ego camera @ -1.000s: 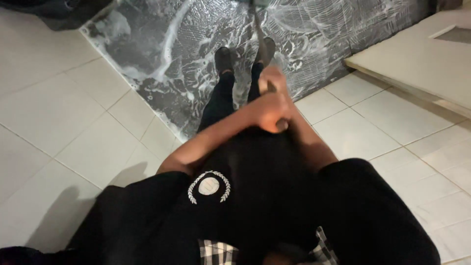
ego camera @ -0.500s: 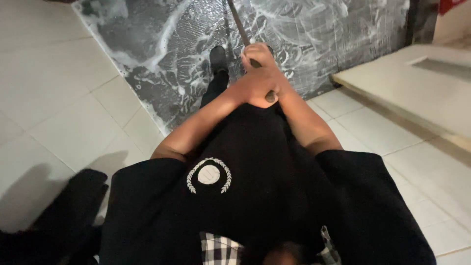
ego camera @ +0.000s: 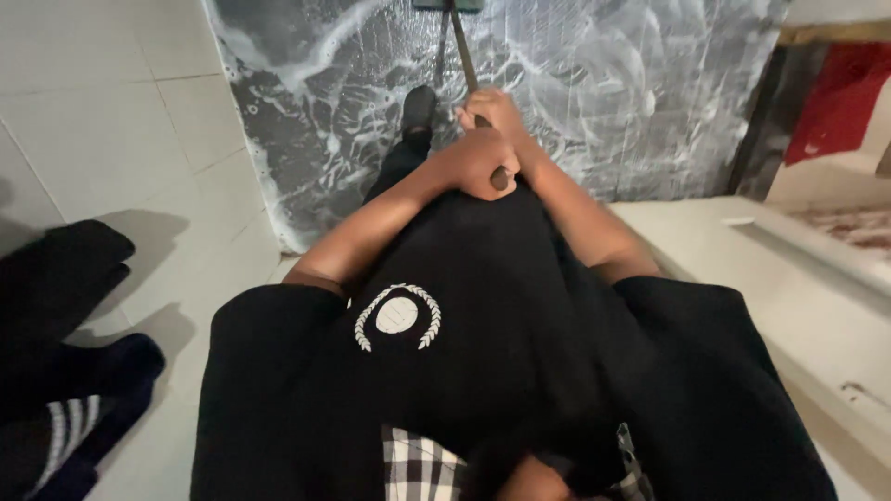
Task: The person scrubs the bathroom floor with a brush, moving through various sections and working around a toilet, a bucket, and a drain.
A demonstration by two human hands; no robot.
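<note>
A long dark handle (ego camera: 461, 51) runs from my hands up to a flat brush head (ego camera: 446, 6) at the top edge, resting on a grey carpet (ego camera: 603, 83) covered in white soapy foam. My left hand (ego camera: 475, 163) is wrapped around the handle's near end, close to my chest. My right hand (ego camera: 494, 113) grips the handle just above it. My black shirt with a white round emblem (ego camera: 397, 315) fills the lower middle. One dark shoe (ego camera: 419, 108) stands on the wet carpet.
White floor tiles (ego camera: 102, 139) lie to the left. Dark clothes (ego camera: 65, 343), one with white stripes, lie on the tiles at the lower left. A pale raised ledge (ego camera: 807, 306) runs along the right, with a red cloth (ego camera: 840, 97) beyond it.
The view has swung right and closer to the carpet. My hands stay clasped on the handle and have pushed it forward, so the brush head now shows at the top edge.
</note>
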